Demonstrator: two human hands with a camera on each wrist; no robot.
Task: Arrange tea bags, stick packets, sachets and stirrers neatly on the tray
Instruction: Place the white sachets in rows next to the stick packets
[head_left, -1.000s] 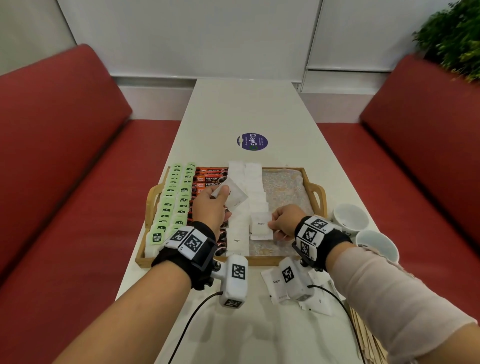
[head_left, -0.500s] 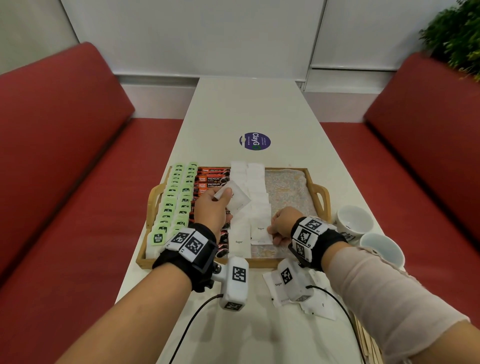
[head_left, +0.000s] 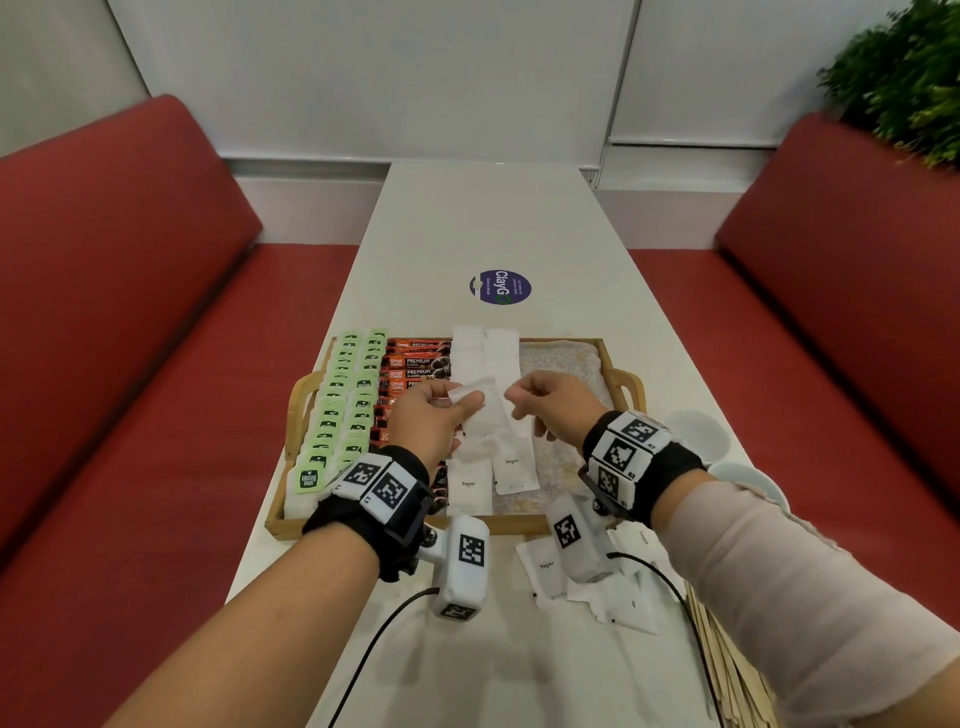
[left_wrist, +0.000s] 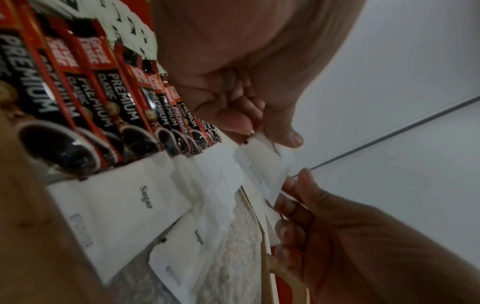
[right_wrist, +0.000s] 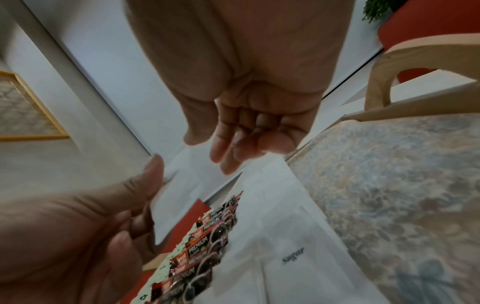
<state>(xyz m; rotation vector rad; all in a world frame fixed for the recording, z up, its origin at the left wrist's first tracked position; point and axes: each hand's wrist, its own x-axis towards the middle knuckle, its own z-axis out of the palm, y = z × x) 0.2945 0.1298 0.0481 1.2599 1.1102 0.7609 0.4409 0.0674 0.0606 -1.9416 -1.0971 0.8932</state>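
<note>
Sugar sachet (head_left: 470, 396) hangs above the middle of the tray (head_left: 374, 526), pinched at one end between thumb and fingers of the left hand (head_left: 426, 422), while the right hand (head_left: 558, 402) reaches in beside it, fingers loosely curled and holding nothing that I can see. To pass it well, the right should take the free end before the left lets go. It then belongs flat, overlapping in line with the white sachet rows (head_left: 485, 364) beside the coffee stick packets (head_left: 413, 371).
</note>
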